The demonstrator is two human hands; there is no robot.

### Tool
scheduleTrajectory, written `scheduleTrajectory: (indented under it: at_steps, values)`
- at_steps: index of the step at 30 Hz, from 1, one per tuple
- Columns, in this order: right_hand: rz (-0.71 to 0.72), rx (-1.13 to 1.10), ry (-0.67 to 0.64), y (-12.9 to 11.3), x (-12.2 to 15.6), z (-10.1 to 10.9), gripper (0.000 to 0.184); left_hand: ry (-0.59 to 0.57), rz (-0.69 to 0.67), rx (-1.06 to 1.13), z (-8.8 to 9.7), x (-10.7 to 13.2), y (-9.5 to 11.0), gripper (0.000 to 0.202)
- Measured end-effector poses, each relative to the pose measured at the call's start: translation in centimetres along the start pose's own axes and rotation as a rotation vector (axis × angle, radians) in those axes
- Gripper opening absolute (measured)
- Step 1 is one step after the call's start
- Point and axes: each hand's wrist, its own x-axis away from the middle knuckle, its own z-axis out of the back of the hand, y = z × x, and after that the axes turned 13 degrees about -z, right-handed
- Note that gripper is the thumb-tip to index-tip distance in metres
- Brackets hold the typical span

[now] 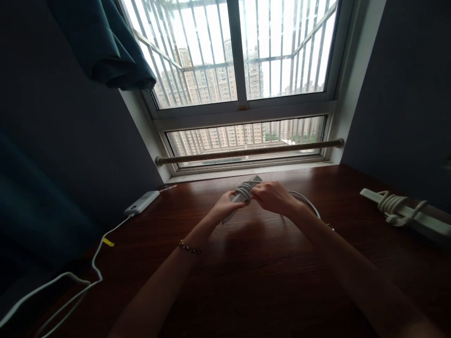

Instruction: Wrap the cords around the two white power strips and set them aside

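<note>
A white power strip (256, 179) is tilted above the brown table, its near end pointing down and to the left. Several turns of its white cord (243, 188) are wrapped around its middle. My left hand (227, 205) grips the strip from the left, thumb on one side and fingers mostly hidden behind. Close against the wraps, my right hand (270, 195) is closed with its fingertips pinched on the cord. From behind the right wrist, a loose length of cord curves out to the right and down to the table, where my forearm hides part of it.
Another white power strip (435, 224) with its cord wound round it lies at the right. At the left is a white box-shaped device (142, 203) with a long cable (96, 263) and a yellow tag (108, 242). A horizontal rail (246, 152) crosses the barred window behind the table (246, 277).
</note>
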Motion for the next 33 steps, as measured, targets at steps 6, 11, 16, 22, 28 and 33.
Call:
scheduleTrajectory:
  at_steps: [6,11,16,22,28,33]
  values:
    - [0.093,0.006,-0.006,0.3,0.2,1.0,0.014,-0.242,-0.118,-0.153,-0.5,0.9,0.5,0.048]
    - [0.155,-0.026,0.017,-0.3,0.6,1.7,0.017,-0.286,-0.215,-0.399,-0.6,1.2,1.1,0.039]
    - [0.134,-0.082,0.04,0.0,0.7,2.5,0.015,-0.241,-0.33,-0.68,-0.5,2.1,3.1,0.045]
    - [0.145,-0.079,-0.064,-0.1,0.4,1.5,0.01,-0.225,-0.519,-0.98,-1.2,3.5,5.0,0.051]
    - [0.069,-0.205,-0.065,0.6,0.1,0.4,0.048,-0.382,-0.872,-1.184,-1.5,3.9,5.9,0.045]
    - [0.075,-0.719,-0.268,2.2,-0.3,-0.1,0.042,-0.528,-0.947,-1.079,-1.0,3.8,6.3,0.056]
